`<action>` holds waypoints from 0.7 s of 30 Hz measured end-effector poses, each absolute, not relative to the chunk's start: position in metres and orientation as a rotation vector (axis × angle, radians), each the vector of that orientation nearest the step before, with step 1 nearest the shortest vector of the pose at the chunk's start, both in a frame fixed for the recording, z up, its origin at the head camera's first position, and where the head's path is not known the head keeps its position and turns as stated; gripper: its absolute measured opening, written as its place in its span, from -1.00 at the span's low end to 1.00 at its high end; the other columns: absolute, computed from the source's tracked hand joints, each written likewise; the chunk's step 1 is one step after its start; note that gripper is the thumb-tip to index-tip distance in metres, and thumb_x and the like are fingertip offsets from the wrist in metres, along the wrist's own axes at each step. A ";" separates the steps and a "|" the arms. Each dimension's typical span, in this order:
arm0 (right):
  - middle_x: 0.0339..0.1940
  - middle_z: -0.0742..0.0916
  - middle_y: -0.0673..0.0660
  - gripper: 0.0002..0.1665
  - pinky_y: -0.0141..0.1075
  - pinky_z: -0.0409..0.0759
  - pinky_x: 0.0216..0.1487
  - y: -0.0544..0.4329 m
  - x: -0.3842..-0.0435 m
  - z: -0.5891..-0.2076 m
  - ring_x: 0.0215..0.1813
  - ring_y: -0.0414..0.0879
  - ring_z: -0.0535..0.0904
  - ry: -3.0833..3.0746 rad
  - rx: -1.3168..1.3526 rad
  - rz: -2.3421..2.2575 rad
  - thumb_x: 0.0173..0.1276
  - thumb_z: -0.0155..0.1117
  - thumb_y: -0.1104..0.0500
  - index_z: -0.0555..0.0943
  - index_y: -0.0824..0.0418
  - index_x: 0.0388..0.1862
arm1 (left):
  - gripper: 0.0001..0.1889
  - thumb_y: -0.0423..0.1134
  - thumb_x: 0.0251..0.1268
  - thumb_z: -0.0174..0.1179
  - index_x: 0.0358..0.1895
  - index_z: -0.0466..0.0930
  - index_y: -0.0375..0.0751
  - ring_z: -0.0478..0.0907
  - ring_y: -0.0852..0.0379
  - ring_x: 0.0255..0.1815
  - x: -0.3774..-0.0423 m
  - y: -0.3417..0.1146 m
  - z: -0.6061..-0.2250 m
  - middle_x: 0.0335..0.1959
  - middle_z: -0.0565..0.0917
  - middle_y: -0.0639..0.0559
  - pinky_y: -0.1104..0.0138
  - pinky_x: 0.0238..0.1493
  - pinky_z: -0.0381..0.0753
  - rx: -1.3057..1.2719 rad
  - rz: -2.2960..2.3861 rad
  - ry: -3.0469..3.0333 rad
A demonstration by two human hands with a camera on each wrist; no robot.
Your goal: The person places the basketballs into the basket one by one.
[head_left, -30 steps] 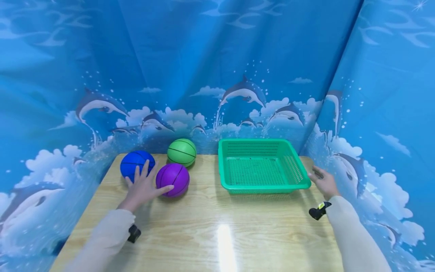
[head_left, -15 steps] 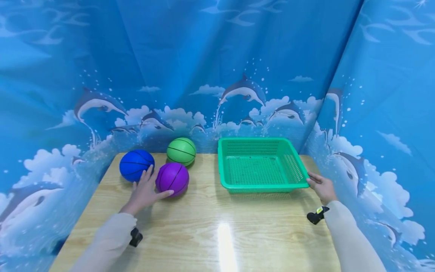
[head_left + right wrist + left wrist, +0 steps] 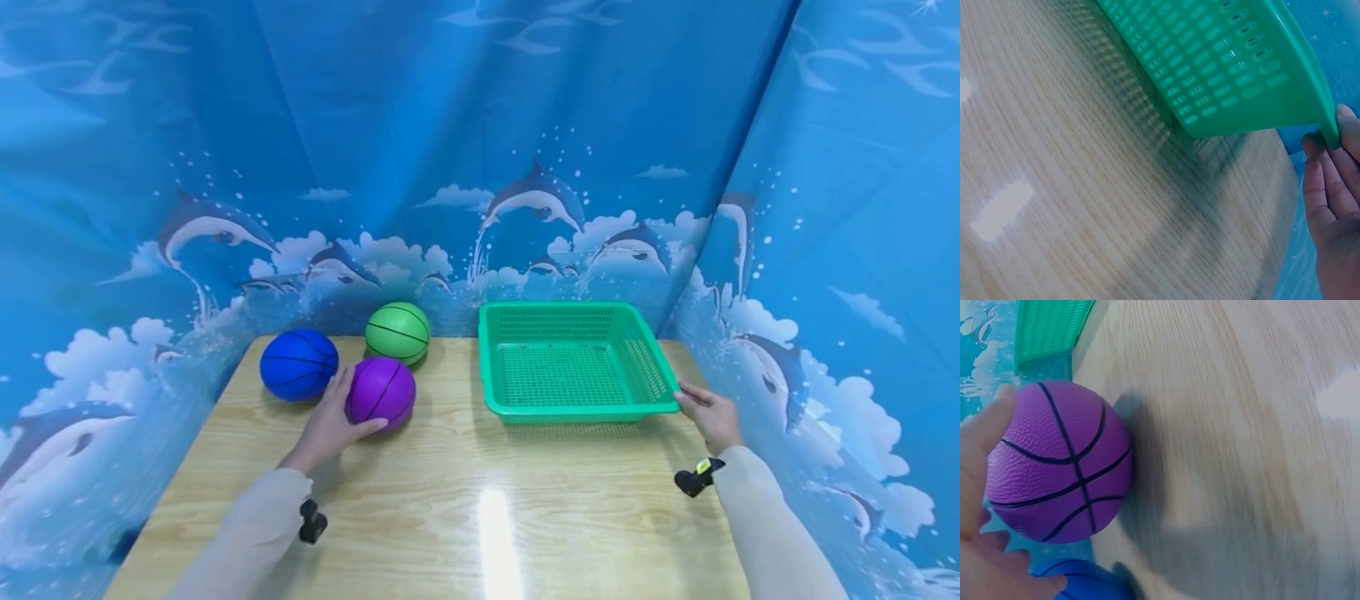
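A purple mini basketball [image 3: 384, 392] with black lines sits on the wooden table. My left hand [image 3: 328, 427] holds it from the near left, thumb along its front and fingers at its left side. Seen from the left wrist, the thumb lies against the purple ball [image 3: 1063, 465], and part of the fingers is hidden behind it. On the right stands a green plastic basket [image 3: 573, 411] with perforated walls. My right hand [image 3: 712, 417] pinches the basket's near right corner. In the right wrist view the thumb is over the rim [image 3: 1330, 128] and the fingers are under it.
Just left of the purple ball lies a blue mini basketball [image 3: 298, 365]. A light green one [image 3: 398, 332] rests behind it near the table's back edge. Blue dolphin-print curtains [image 3: 450, 167] close off the back and both sides of the wooden table [image 3: 420, 517].
My left hand has moved right from over the blue ball and closed in around the purple one. My right hand has come to the basket's corner and taken hold of its rim.
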State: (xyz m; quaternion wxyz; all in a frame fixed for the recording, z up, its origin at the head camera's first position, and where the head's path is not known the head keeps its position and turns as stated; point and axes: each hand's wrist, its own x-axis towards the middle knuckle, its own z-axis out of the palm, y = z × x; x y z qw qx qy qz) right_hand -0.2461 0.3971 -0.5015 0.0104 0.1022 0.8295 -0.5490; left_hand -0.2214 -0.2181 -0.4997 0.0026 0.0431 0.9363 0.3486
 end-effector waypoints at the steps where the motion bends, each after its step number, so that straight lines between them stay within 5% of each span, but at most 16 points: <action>1: 0.39 0.42 0.21 -0.22 -0.40 0.57 0.08 0.398 -0.246 -0.502 -0.18 -0.60 0.51 2.590 0.320 -1.710 0.42 0.13 -0.10 0.23 0.31 0.45 | 0.22 0.20 0.00 0.39 0.55 -0.28 -0.16 -0.17 -0.42 0.49 -0.223 -0.217 -0.502 0.54 -0.22 -0.31 -0.32 0.29 0.09 0.125 1.142 2.925; 7: 0.43 0.34 0.31 -0.25 -0.12 0.48 0.24 0.395 -0.246 -0.501 -0.18 -0.58 0.50 2.574 0.347 -1.700 0.44 0.11 -0.09 0.24 0.28 0.45 | 0.26 0.15 -0.10 0.47 0.55 -0.23 -0.20 -0.06 -0.42 0.47 -0.232 -0.211 -0.519 0.54 -0.18 -0.32 -0.26 0.29 0.19 0.073 1.344 2.932; 15: 0.43 0.28 0.38 -0.26 -0.49 0.58 -0.01 0.388 -0.246 -0.499 -0.15 -0.58 0.51 2.557 0.304 -1.727 0.45 0.10 -0.06 0.22 0.31 0.45 | 0.26 0.04 -0.12 0.52 0.55 -0.23 -0.14 -0.03 -0.40 0.46 -0.233 -0.205 -0.531 0.53 -0.13 -0.30 -0.26 0.29 0.21 -0.052 1.496 2.970; 21: 0.45 0.24 0.39 -0.25 -0.55 0.55 -0.01 0.390 -0.245 -0.499 -0.14 -0.58 0.52 2.497 0.316 -1.836 0.45 0.12 0.01 0.19 0.39 0.44 | 0.20 -0.01 -0.17 0.56 0.54 -0.07 -0.12 0.11 -0.36 0.42 -0.235 -0.201 -0.539 0.50 0.00 -0.29 -0.23 0.25 0.30 -0.063 1.581 3.038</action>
